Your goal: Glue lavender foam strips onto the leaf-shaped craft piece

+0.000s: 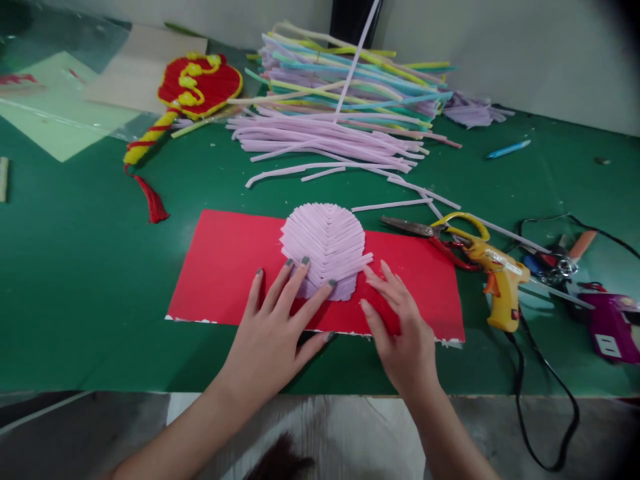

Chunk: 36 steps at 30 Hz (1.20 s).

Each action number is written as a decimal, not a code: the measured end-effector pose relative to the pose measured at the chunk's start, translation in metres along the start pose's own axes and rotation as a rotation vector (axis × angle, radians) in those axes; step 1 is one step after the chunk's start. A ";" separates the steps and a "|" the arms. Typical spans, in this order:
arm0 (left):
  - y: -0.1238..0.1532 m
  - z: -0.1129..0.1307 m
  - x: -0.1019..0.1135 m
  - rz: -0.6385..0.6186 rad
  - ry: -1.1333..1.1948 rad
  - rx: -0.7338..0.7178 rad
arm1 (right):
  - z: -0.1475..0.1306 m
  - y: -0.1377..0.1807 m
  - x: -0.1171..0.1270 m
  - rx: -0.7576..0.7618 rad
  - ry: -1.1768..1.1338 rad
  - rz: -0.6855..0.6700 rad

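Note:
A leaf-shaped piece made of lilac pipe cleaners (pixel 325 243) lies on a red card sheet (pixel 225 267) on the green table. My left hand (pixel 277 320) rests flat with spread fingers, its fingertips pressing on the lower left part of the lilac piece. My right hand (pixel 397 320) lies open on the red sheet, its fingertips touching the end of a lilac strand at the piece's right edge. Neither hand holds anything.
A yellow glue gun (pixel 500 280) with a black cord and scissors (pixel 435 230) lie right of the sheet. A heap of pastel pipe cleaners (pixel 340 100) sits behind. A red and yellow fan ornament (pixel 195 87) lies at back left. A purple tool (pixel 613 323) is at far right.

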<state>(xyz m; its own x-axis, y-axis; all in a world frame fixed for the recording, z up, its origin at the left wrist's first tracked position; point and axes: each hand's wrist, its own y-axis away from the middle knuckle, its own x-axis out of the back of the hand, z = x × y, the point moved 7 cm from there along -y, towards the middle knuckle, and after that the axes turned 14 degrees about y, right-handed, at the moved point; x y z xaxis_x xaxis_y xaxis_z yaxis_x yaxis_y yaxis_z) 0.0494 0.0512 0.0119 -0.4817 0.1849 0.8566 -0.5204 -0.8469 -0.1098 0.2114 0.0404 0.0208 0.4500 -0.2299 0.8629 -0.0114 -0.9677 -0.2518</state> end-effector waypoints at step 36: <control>-0.153 -0.052 0.031 -0.211 0.170 0.174 | 0.013 0.000 0.002 -0.106 -0.152 0.035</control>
<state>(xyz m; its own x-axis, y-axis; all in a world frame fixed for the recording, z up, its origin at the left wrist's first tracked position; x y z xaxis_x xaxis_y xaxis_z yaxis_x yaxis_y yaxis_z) 0.0777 0.2126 0.0291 -0.4948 0.4339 0.7530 -0.5001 -0.8507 0.1616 0.2239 0.0412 0.0167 0.5776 -0.2529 0.7761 -0.1195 -0.9668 -0.2260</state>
